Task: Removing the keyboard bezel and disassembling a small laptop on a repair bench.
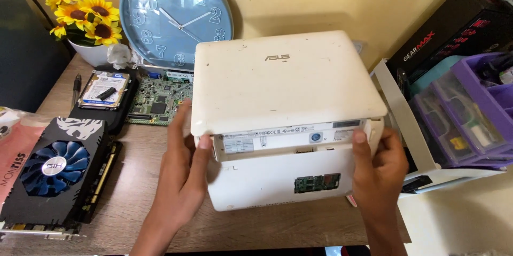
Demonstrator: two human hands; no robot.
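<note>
While both hands grip the white laptop (pixel 288 122) at its sides to keep it steady, the graphics card (pixel 56 173) lies far left of it. Left hand (pixel 184 173) clamps one edge, right hand (pixel 379 168) the other.

Bright warm daylight, soft shadows on the wall (pixel 320 0), mild glare on the clock (pixel 176 16), sharp focus

I count one white laptop (pixel 283 90), one graphics card (pixel 53 173), one hard drive (pixel 104 90), one circuit board (pixel 157 101), one wall clock (pixel 176 16) — and four sunflowers (pixel 85 18).
</note>
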